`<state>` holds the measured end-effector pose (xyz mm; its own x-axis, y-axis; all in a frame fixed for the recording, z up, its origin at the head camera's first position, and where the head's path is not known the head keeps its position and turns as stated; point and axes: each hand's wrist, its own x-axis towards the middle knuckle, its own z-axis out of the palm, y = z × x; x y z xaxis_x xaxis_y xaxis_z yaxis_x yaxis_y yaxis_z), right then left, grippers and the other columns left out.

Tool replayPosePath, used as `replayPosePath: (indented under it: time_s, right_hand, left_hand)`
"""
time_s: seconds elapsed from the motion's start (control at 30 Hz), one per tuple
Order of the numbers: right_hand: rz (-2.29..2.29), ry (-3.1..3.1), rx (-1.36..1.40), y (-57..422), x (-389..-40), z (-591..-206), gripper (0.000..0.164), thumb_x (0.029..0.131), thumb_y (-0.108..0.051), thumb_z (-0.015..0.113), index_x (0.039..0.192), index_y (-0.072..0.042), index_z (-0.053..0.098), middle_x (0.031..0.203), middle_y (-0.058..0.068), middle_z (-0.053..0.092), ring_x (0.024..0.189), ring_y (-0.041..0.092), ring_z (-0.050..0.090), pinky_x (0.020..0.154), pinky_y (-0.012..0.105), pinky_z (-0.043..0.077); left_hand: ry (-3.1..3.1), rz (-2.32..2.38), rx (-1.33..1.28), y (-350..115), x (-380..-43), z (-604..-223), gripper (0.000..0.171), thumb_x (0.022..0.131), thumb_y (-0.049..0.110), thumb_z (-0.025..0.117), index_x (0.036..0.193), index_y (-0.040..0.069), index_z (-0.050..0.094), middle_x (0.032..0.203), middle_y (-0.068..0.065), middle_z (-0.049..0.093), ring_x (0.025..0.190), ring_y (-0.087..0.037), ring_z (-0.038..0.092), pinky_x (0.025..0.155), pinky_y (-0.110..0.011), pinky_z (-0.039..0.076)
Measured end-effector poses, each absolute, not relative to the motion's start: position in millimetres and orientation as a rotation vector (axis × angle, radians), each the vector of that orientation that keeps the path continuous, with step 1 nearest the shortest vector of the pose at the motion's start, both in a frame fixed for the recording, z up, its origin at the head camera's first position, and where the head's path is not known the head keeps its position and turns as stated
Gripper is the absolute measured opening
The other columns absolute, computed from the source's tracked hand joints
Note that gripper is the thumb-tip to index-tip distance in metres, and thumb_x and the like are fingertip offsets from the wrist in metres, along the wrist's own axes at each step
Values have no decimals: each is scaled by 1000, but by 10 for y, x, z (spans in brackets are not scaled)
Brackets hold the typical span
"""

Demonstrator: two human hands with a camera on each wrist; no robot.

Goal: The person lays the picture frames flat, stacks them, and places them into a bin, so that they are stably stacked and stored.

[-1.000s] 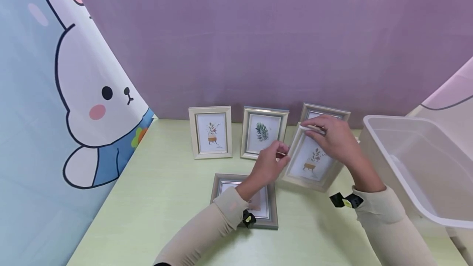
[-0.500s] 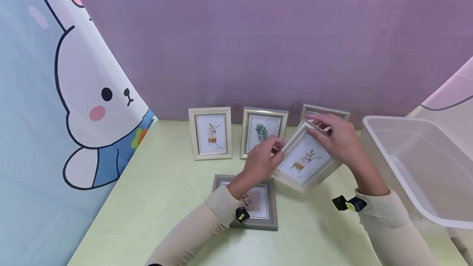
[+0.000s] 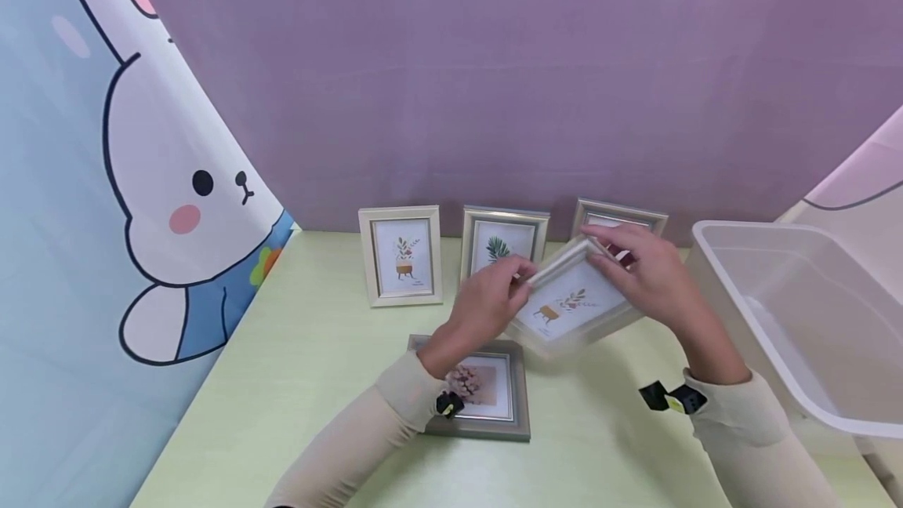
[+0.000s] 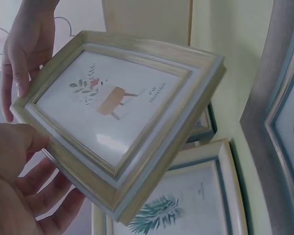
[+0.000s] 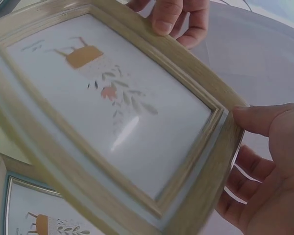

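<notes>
A cream picture frame (image 3: 564,312) with a potted-plant print is held tilted above the table between both hands. My left hand (image 3: 487,296) pinches its left edge, thumb on the front and fingers behind, as the left wrist view shows. At the upper right corner my right hand (image 3: 645,273) grips it the same way, thumb on the front face (image 5: 255,117). Below my left forearm a grey picture frame (image 3: 518,398) with a flower print lies flat, partly covered by the sleeve. Behind the hands stands a gold-edged frame (image 3: 504,227) with a green leaf print, its lower part hidden.
Along the back of the table (image 3: 303,351) stand a cream frame (image 3: 435,257) at left and a grey frame (image 3: 621,210) at right, the latter mostly covered. A translucent plastic bin (image 3: 748,328) is on the right. A purple cloth (image 3: 451,85) rises behind the row.
The held picture frame has turned clockwise and shifted left, its lower end swinging left. My left hand has moved left with its edge, and now grips it; the right hand stays at the corner.
</notes>
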<state>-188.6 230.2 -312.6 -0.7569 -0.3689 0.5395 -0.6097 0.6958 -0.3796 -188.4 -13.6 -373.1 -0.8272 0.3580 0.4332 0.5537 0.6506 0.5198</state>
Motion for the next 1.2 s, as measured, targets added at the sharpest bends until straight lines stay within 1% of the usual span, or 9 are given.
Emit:
replayPosePath:
  time_s: [0.1, 0.3, 0.43, 0.53, 0.63, 0.7, 0.8, 1.0, 1.2]
  right_hand:
    - [785, -2465, 780, 2299, -1869, -3154, 41, 88, 1, 75, 128, -7, 70, 107, 14, 70, 80, 14, 61, 64, 22, 59]
    - [804, -2466, 801, 2296, -1844, -3215, 41, 87, 3, 76, 127, -6, 70, 102, 11, 70, 82, 6, 59, 63, 22, 60]
    - [814, -2489, 785, 2298, -1834, -3275, 42, 87, 3, 76, 127, -7, 70, 99, 9, 70, 82, 4, 59, 61, 22, 60]
    - [865, -2498, 774, 2301, -1830, -3349, 42, 87, 3, 76, 127, -8, 70, 96, 8, 69, 81, 4, 61, 60, 21, 59]
    - [962, -2489, 769, 2298, -1823, -3435, 42, 87, 5, 75, 127, -7, 69, 93, 9, 70, 78, 2, 63, 60, 21, 59]
    - [1029, -2469, 757, 2283, -1816, -3495, 42, 86, 6, 76, 126, -6, 69, 92, 10, 71, 76, 1, 64, 59, 19, 59]
    - [1116, -2431, 718, 2244, -1803, -3585, 42, 85, 8, 76, 125, -4, 69, 94, 13, 72, 78, 0, 67, 60, 18, 59]
    - [1340, -2317, 605, 2149, -1779, -3783, 39, 85, 13, 73, 123, 2, 70, 101, 21, 70, 86, -2, 67, 64, 20, 61]
    - [1425, -2227, 561, 2097, -1768, -3890, 38, 83, 16, 72, 120, 3, 71, 99, 20, 68, 82, -6, 67, 59, 27, 62]
  left_hand:
    - [-2559, -856, -749, -174, -1881, -3696, 15, 100, 19, 63, 115, 17, 67, 100, 4, 73, 69, -5, 55, 50, -14, 39]
    - [-2500, -692, -793, -245, -1874, -3640, 16, 100, 18, 62, 115, 17, 68, 92, 3, 71, 62, -7, 49, 46, -14, 34]
    - [-2419, -569, -805, -280, -1875, -3617, 16, 99, 16, 63, 114, 18, 70, 91, 2, 72, 63, -9, 51, 49, -15, 31]
    - [-2393, -502, -788, -300, -1872, -3593, 16, 98, 18, 65, 113, 20, 71, 98, 2, 74, 71, -12, 59, 55, -19, 35]
    - [-2404, -469, -771, -319, -1867, -3571, 17, 99, 20, 65, 114, 23, 71, 106, 3, 75, 86, -15, 66, 66, -25, 45]
    - [-2401, -455, -771, -334, -1872, -3563, 18, 98, 20, 66, 115, 24, 71, 111, 4, 75, 98, -16, 69, 73, -29, 49]
    - [-2368, -427, -789, -358, -1882, -3557, 19, 98, 17, 67, 115, 24, 71, 113, 4, 75, 106, -17, 69, 79, -33, 52]
    - [-2339, -369, -808, -401, -1898, -3536, 18, 97, 16, 68, 112, 24, 71, 112, 6, 74, 106, -16, 68, 80, -34, 51]
    - [-2325, -353, -812, -416, -1907, -3524, 18, 96, 16, 70, 111, 25, 70, 111, 6, 74, 104, -15, 67, 78, -34, 48]
